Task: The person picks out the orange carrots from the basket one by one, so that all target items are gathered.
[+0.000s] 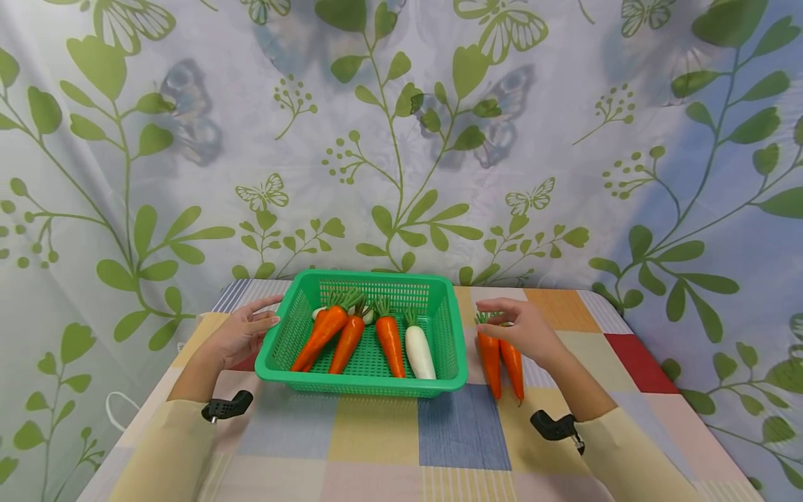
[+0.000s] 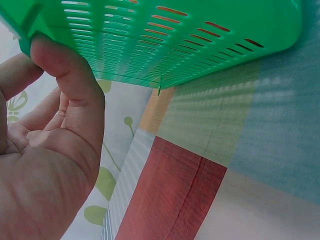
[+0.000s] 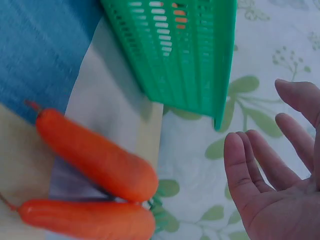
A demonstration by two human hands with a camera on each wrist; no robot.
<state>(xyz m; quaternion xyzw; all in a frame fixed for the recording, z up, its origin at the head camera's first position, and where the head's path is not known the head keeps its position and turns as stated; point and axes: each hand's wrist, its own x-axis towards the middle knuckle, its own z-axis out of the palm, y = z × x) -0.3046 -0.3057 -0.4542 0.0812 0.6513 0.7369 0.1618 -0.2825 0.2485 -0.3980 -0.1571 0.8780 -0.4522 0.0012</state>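
Note:
A green plastic basket (image 1: 360, 383) rests on the table, holding several carrots (image 1: 391, 343) and a white radish (image 1: 419, 352); more white vegetables lie partly hidden behind the carrots. My left hand (image 1: 241, 336) is at the basket's left side. In the left wrist view, its thumb (image 2: 47, 55) touches the rim from outside. Right of the basket, two carrots (image 1: 488, 359) lie side by side. My right hand (image 1: 523, 328) is over their leafy ends, fingers loosely bent and holding nothing. The right wrist view has its fingers (image 3: 237, 165) apart from the basket wall.
A patchwork-patterned cloth (image 1: 376, 432) covers the table. Behind it hangs a white curtain (image 1: 401, 139) with green leaves and butterflies, close to the table's back edge. A white cable (image 1: 113, 411) loops beside the left edge.

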